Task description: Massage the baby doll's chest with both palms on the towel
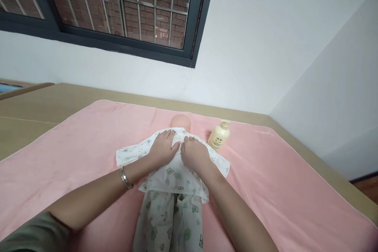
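Note:
A baby doll (180,121) lies on its back, its round head away from me. It wears a white long-sleeved baby top (177,177) with green animal prints, and matching trousers (159,220). Flat on the chest of the top, near the collar, rests my left hand (163,149), fingers stretched and thumb out to the side. My right hand (195,154) is beside it, with its fingers curled onto the front edge of the top just below the neck. Both sleeves spread outward. The hands hide much of the chest and the closure.
A pink blanket (265,173) covers most of the tan tabletop (35,102). To the right of the doll stands a pale yellow pump bottle (219,136). Behind are a white wall (251,39) and a dark-framed barred window (124,43).

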`<action>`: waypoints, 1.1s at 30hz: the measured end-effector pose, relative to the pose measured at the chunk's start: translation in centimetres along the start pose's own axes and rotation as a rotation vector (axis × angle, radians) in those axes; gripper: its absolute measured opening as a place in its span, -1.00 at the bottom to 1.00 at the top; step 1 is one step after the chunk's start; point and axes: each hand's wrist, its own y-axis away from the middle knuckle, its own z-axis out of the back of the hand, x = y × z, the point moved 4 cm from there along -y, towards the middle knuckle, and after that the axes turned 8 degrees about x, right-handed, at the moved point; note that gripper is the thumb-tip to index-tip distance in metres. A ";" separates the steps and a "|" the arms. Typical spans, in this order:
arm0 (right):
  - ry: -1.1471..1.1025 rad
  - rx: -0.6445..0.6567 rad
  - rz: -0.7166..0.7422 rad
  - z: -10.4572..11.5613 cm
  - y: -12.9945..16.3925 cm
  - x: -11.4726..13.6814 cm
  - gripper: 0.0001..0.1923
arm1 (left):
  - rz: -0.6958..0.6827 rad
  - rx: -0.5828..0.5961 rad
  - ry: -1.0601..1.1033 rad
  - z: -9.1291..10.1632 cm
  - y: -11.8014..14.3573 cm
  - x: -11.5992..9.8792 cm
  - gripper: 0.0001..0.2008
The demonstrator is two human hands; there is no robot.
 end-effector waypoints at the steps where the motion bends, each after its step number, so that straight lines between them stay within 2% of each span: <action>1: -0.007 0.001 0.016 -0.1 -0.2 -0.1 -0.67 | 0.000 -0.018 -0.027 -0.1 0.2 -0.2 -0.49; 6: -0.148 -0.055 0.043 -0.8 -2.7 -1.9 -0.57 | -0.048 -0.092 -0.130 -1.2 2.1 -1.8 -0.48; 9: -0.191 -0.044 0.052 -1.1 -3.4 -2.3 -0.55 | -0.089 -0.088 -0.112 -1.1 2.2 -2.1 -0.48; 14: -0.002 -0.127 -0.082 -0.9 -1.4 -0.3 -0.52 | 0.027 0.066 -0.027 -0.5 0.7 -0.8 -0.47; 17: 0.115 -0.143 -0.141 -0.8 0.1 1.3 -0.59 | 0.061 0.075 -0.025 -0.4 0.4 -0.6 -0.43; 21: 0.144 -0.125 -0.048 -0.6 0.6 1.7 -0.65 | 0.048 0.042 -0.048 -0.6 0.7 -0.9 -0.43; 26: 0.158 -0.132 0.061 -1.1 -0.6 0.8 -0.60 | 0.036 -0.013 -0.078 -0.8 0.9 -0.9 -0.46; 29: 0.097 -0.143 0.074 -1.6 -1.5 0.3 -0.55 | 0.030 -0.034 -0.086 -0.7 0.9 -0.9 -0.48; 33: -0.109 -0.140 -0.010 -2.0 -2.7 -0.9 -0.45 | 0.007 -0.059 -0.093 -0.9 1.0 -0.9 -0.48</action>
